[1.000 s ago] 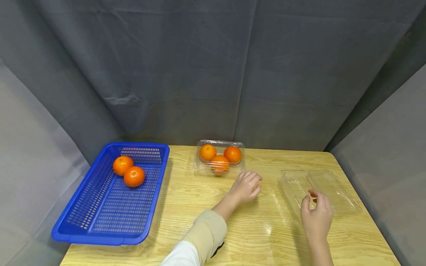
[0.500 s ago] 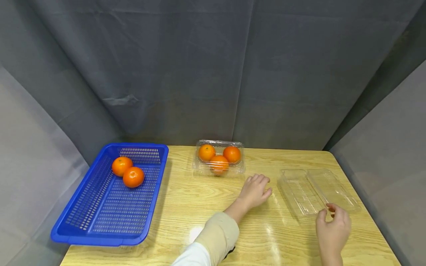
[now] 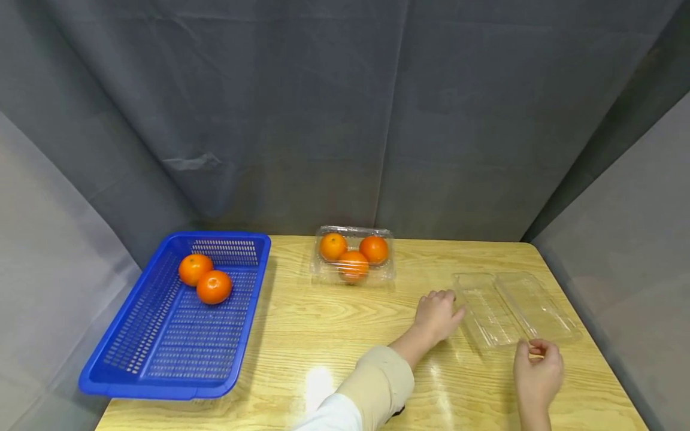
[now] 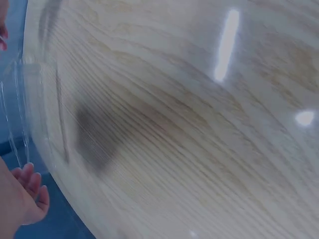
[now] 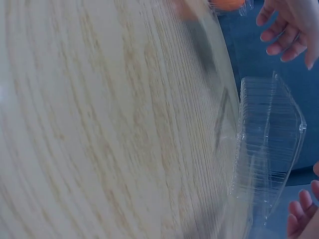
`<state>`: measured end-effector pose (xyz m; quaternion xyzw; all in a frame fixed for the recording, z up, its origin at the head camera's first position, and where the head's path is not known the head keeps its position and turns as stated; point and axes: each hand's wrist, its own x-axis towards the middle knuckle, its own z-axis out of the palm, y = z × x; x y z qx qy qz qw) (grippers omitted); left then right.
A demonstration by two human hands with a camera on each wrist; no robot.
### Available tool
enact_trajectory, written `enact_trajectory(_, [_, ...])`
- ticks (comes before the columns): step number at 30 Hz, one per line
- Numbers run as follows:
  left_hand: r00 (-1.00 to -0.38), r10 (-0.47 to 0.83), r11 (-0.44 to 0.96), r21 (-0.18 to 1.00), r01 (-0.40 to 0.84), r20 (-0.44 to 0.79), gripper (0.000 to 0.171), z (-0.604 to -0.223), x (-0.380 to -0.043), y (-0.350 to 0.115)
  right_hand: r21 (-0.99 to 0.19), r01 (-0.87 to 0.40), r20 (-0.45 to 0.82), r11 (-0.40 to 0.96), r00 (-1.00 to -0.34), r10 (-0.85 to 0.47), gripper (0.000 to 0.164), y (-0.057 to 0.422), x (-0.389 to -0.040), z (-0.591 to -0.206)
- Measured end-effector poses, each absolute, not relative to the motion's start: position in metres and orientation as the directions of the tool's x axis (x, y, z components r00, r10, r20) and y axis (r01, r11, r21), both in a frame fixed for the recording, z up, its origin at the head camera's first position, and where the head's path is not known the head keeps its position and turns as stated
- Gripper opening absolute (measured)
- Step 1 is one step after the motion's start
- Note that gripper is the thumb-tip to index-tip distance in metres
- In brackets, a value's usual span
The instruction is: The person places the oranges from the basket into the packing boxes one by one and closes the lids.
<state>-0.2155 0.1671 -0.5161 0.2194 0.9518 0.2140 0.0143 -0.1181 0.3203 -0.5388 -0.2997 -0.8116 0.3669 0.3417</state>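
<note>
Dark grey cloth [image 3: 269, 120] hangs as a backdrop well beyond all the fingers, and below them spreads a wood-grained table [image 3: 302, 335] whose glossy top catches bright reflections. Near the right end, a clear plastic container [image 3: 487, 311] lies opened out between the two hands, its two halves side by side. The left hand [image 3: 438, 314], reaching out of a rolled beige cuff [image 3: 385, 374], has its fingers loosely bent and spaced apart with nothing gripped; their tips are just beside the container's left half, though contact cannot be told. The right hand [image 3: 539, 371] is at the container's near edge, close to where the halves meet; its thumb and forefinger tips come close together, and I cannot tell whether they pinch the rim. Seen from the right wrist, the left fingers fan out, while the right fingers are partly cut off at the picture's edge. Farther off and to the left of the left fingertips, a second clear box [image 3: 380, 275] holds three oranges [image 3: 353, 267]. Well to the left of the fingers of both hands, a blue slotted basket [image 3: 162, 392] has two more oranges [image 3: 214, 287] inside, touching each other toward its far end
</note>
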Motion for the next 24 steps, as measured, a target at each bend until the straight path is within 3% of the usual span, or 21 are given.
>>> enact_trajectory(11, [-0.934, 0.354, 0.877, 0.362, 0.316, -0.043, 0.059, -0.508, -0.199, 0.188, -0.890, 0.343, 0.045, 0.299, -0.588, 0.808, 0.021, 0.323, -0.120, -0.541])
enact_trajectory(20, [-0.944, 0.283, 0.815, 0.561, 0.145, -0.167, 0.058, -0.512, -0.193, 0.197, -0.973, 0.227, -0.186, -0.052, -0.623, 0.760, 0.024, 0.324, -0.127, -0.549])
enact_trajectory(24, [-0.947, 0.255, 0.726, 0.686, 0.053, -0.196, 0.045, -0.512, -0.191, 0.198, -0.976, 0.174, -0.212, -0.129, -0.633, 0.745, 0.027, 0.335, -0.135, -0.574])
